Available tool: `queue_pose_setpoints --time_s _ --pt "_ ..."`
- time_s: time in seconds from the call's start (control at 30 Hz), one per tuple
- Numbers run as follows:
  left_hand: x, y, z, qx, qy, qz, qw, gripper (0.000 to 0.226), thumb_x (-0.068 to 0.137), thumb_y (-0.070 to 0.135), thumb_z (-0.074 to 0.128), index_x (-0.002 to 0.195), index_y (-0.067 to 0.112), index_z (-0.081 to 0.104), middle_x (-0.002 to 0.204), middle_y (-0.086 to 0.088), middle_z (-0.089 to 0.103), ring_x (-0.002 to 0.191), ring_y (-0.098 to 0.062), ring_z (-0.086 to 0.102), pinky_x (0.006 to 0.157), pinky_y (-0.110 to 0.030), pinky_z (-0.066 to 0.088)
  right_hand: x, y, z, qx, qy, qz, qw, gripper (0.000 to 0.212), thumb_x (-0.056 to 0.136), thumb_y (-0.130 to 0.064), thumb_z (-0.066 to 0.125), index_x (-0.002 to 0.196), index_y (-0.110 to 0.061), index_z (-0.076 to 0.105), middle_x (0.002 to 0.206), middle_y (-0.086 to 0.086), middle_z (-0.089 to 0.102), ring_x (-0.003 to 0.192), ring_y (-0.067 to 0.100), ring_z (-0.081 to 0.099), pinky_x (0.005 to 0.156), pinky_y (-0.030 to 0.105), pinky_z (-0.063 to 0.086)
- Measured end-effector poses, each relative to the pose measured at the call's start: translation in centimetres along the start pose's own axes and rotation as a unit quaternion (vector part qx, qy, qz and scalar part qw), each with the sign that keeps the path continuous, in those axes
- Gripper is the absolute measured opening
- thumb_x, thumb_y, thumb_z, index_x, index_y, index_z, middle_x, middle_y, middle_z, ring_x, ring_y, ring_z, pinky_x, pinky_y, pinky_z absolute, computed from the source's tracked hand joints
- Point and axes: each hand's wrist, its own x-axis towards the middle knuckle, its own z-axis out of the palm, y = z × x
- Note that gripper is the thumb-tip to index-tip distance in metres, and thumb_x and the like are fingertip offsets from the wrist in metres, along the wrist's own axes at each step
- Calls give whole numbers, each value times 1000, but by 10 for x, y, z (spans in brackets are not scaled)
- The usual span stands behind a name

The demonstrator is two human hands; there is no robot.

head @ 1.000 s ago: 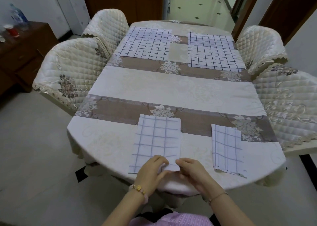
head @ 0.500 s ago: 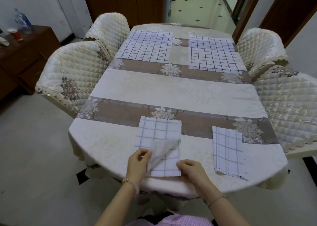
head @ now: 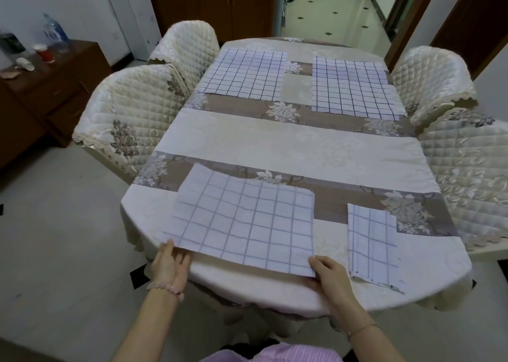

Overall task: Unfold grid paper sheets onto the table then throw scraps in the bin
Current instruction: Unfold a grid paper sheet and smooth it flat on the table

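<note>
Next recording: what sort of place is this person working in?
Most likely a home dining room: an oval table under a floral tablecloth, quilt-covered chairs around it, and a wooden sideboard by the wall holding a water bottle and a red cup.
</note>
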Motion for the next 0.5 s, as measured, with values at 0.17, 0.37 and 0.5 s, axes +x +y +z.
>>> queue_pose_setpoints --time_s 0.17,0.37,0.5 --pt "-33 -25 18 49 -55 -55 996 21 96 14 46 116 11 52 102 -4 61 106 -20 54 101 -35 42 -1 3 3 -5 -12 -3 1000 22 90 -18 58 90 2 68 99 26 66 84 28 59 83 44 51" --pt "-73 -70 39 212 -73 -91 970 9 91 3 53 86 2 45 87 -13 54 80 -16 54 72 -28 53 -12 7 16 15 -44 13 999 21 87 -10 61 66 -7 61 53 1 50 62 16 46 63 31 42" --pt "-73 -74 42 290 -64 -76 952 20 88 9 60 88 4 41 90 -11 50 80 -20 54 79 -34 49 -21 10 20 -34 -98 28 994 22 84 -7 63 63 -8 55 45 -3 51 54 15 49 61 32 46"
